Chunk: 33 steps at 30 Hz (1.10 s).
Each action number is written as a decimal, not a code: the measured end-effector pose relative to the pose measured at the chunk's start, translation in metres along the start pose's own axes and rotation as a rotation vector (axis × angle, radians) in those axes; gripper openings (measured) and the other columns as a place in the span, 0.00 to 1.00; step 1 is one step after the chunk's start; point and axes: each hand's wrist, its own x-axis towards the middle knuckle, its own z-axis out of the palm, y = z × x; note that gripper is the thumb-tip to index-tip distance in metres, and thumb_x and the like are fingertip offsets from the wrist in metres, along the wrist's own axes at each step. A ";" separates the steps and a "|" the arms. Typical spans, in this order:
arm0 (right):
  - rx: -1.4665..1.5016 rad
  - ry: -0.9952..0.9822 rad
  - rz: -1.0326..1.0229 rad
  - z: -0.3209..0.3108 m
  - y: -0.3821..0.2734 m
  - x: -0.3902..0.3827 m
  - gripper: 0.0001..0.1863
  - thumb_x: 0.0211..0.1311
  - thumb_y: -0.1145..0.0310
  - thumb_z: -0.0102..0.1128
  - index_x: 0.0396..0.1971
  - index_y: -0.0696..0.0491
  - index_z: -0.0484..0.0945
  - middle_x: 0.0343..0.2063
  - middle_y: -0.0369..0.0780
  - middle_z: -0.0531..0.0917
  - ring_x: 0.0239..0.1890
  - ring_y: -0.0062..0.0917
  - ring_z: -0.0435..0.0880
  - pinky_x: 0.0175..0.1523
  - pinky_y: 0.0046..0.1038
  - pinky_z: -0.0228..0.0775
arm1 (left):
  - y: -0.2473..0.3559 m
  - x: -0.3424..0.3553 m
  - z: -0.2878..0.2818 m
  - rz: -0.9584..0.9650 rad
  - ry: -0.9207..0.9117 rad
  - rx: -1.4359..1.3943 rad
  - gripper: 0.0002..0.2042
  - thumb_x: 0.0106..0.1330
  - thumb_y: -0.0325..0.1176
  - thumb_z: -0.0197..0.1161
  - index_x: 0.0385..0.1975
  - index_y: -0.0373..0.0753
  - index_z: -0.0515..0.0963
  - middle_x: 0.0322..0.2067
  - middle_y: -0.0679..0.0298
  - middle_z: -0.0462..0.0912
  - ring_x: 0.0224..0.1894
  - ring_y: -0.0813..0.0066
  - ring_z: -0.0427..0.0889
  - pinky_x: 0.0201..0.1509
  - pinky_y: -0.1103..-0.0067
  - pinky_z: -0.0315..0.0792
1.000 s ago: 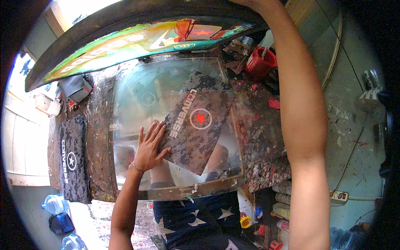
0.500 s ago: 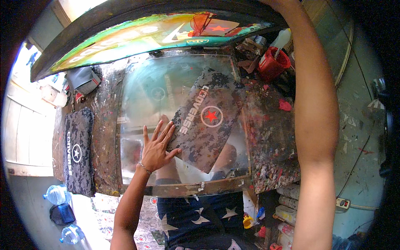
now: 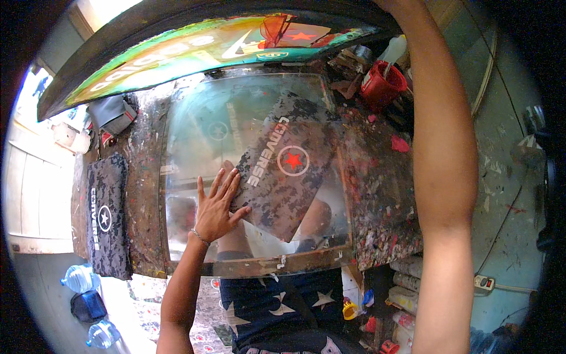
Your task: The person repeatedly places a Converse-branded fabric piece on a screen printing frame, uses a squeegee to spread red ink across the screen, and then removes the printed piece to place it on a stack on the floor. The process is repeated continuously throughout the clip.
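Observation:
My left hand [image 3: 219, 207] lies flat with its fingers spread, its fingertips at the left edge of a grey camouflage fabric piece [image 3: 268, 206]. The fabric lies slanted on a glass sheet [image 3: 194, 156] and bears pale lettering and a red star inside a ring. Beyond it, a dark-edged screen-printing frame [image 3: 171, 65] stands tilted up, its mesh stained green, yellow and orange. My right arm stretches forward along the right side. At the top edge, my right hand [image 3: 394, 5] is by the frame's right end, with its fingers out of sight.
Another camouflage piece [image 3: 108, 236] with a white star lies on the table's left side. A red bucket [image 3: 382, 88] holding a pale-handled tool stands back right. A grey pouch [image 3: 113, 115] sits back left. Plastic bottles [image 3: 81, 277] stand below left, and a power socket [image 3: 484, 284] is at right.
The whole view has shifted slightly, so things appear a little further left. My left hand stays flat by the fabric, and my right arm remains stretched toward the frame.

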 end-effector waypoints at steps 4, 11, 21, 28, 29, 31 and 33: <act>0.047 0.004 0.045 -0.003 -0.002 -0.003 0.19 0.72 0.56 0.48 0.43 0.53 0.85 0.43 0.52 0.85 0.47 0.48 0.83 0.57 0.41 0.73 | 0.001 -0.001 0.000 0.001 0.019 0.026 0.43 0.68 0.67 0.52 0.76 0.47 0.56 0.77 0.70 0.55 0.80 0.67 0.45 0.79 0.48 0.23; 0.091 0.004 0.061 -0.002 -0.003 -0.001 0.20 0.71 0.56 0.50 0.43 0.55 0.85 0.43 0.53 0.85 0.47 0.48 0.84 0.56 0.40 0.73 | 0.001 -0.002 0.001 0.010 0.030 0.045 0.43 0.66 0.67 0.53 0.76 0.48 0.57 0.77 0.71 0.56 0.80 0.68 0.46 0.79 0.47 0.23; 0.194 0.022 0.155 -0.006 -0.007 -0.007 0.21 0.71 0.54 0.52 0.41 0.58 0.85 0.43 0.55 0.85 0.46 0.48 0.84 0.56 0.39 0.73 | 0.004 -0.001 -0.002 -0.011 0.008 0.025 0.43 0.67 0.66 0.54 0.77 0.48 0.56 0.77 0.72 0.55 0.80 0.67 0.45 0.79 0.47 0.23; 0.104 0.016 0.102 -0.003 -0.006 -0.001 0.22 0.70 0.54 0.52 0.41 0.58 0.85 0.42 0.55 0.85 0.45 0.49 0.84 0.55 0.40 0.73 | 0.005 -0.001 -0.003 -0.002 0.006 0.032 0.42 0.67 0.62 0.56 0.77 0.47 0.55 0.77 0.70 0.55 0.81 0.65 0.45 0.79 0.48 0.24; 0.114 0.016 0.108 -0.003 -0.007 -0.002 0.22 0.70 0.54 0.52 0.41 0.58 0.85 0.42 0.55 0.85 0.45 0.49 0.84 0.55 0.40 0.73 | 0.005 -0.001 -0.003 -0.004 0.005 0.032 0.42 0.67 0.62 0.56 0.77 0.47 0.55 0.77 0.70 0.55 0.81 0.65 0.45 0.79 0.48 0.24; 0.137 -0.014 0.153 -0.008 -0.009 -0.006 0.22 0.70 0.54 0.52 0.41 0.58 0.85 0.42 0.54 0.85 0.45 0.48 0.84 0.55 0.39 0.73 | 0.005 -0.001 -0.003 -0.010 0.001 0.030 0.43 0.67 0.66 0.53 0.77 0.49 0.55 0.77 0.72 0.55 0.81 0.67 0.44 0.79 0.47 0.23; 0.159 -0.071 0.227 -0.013 -0.010 -0.011 0.22 0.70 0.54 0.52 0.41 0.58 0.85 0.43 0.54 0.85 0.46 0.48 0.84 0.55 0.39 0.73 | 0.004 -0.001 -0.002 -0.013 0.004 0.034 0.43 0.67 0.68 0.51 0.77 0.50 0.55 0.77 0.73 0.54 0.81 0.68 0.44 0.79 0.47 0.23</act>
